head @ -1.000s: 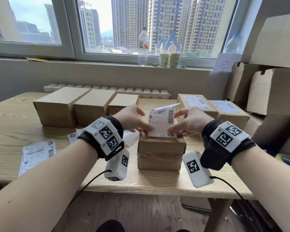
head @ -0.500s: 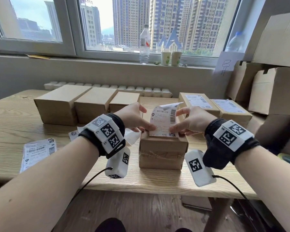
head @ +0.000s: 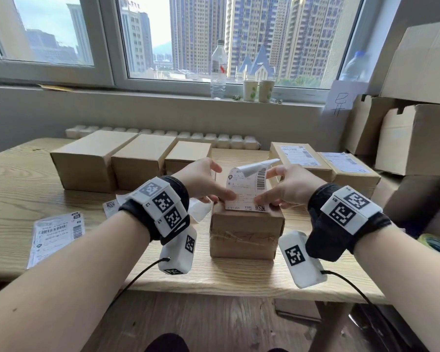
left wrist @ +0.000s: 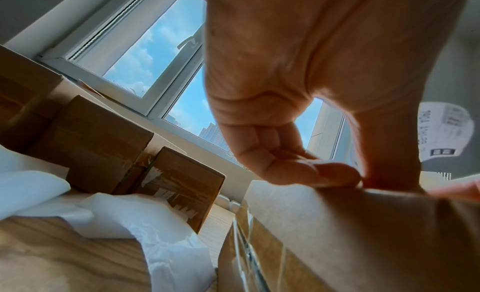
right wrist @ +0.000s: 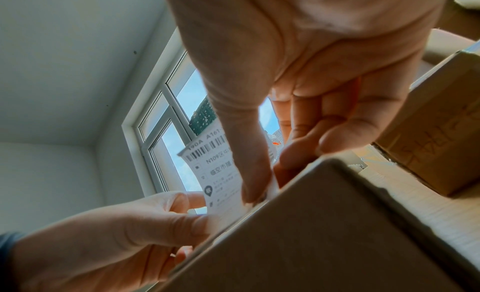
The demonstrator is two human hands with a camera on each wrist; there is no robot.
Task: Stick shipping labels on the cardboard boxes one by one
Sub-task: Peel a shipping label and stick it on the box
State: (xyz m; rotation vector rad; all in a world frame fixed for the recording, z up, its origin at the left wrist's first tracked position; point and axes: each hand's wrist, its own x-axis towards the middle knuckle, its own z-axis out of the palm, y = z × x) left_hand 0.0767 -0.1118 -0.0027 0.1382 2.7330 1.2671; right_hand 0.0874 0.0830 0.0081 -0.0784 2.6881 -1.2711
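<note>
A small cardboard box sits on a wooden table, near its front edge. Above it a white shipping label stands nearly upright, its bottom edge touching the box top, its top right corner curled over. The left hand pinches the label's lower left side at 9 o'clock; the right hand pinches its lower right side at 3 o'clock. Three plain boxes line up at 10 o'clock, two labelled boxes at 2 o'clock. Loose labels lie at 8 o'clock.
</note>
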